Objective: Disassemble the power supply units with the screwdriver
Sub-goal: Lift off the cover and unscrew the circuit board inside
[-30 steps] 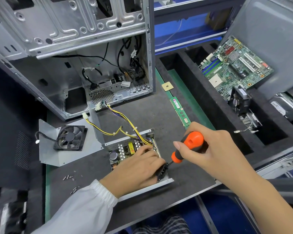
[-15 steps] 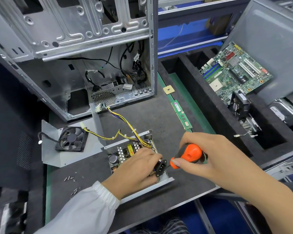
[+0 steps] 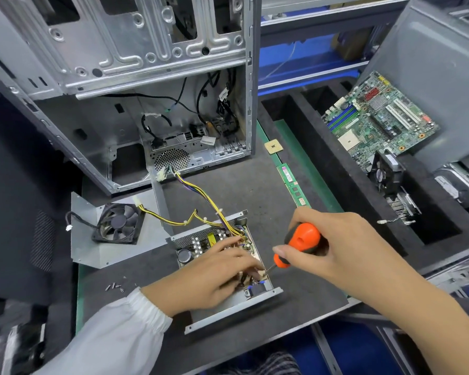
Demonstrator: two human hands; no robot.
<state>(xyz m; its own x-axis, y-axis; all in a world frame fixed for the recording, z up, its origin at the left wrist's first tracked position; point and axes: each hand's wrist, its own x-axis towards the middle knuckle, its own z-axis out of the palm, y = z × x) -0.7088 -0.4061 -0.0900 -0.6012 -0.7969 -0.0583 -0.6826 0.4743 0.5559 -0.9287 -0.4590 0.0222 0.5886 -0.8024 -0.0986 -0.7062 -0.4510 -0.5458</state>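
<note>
I see a dark grey matted desk (image 3: 268, 201) under an empty silver computer case (image 3: 136, 85). At nine o'clock lies a black square fan (image 3: 119, 223). My left hand (image 3: 209, 277) rests relaxed fingers inside the open grey metal power supply unit (image 3: 228, 266) at centre. At three o'clock, my right hand (image 3: 333, 247) grips the orange-and-black screwdriver (image 3: 298, 243), tip in the unit.

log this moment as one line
right hand grips screwdriver | tip inside power supply unit | left hand rests on board
</note>
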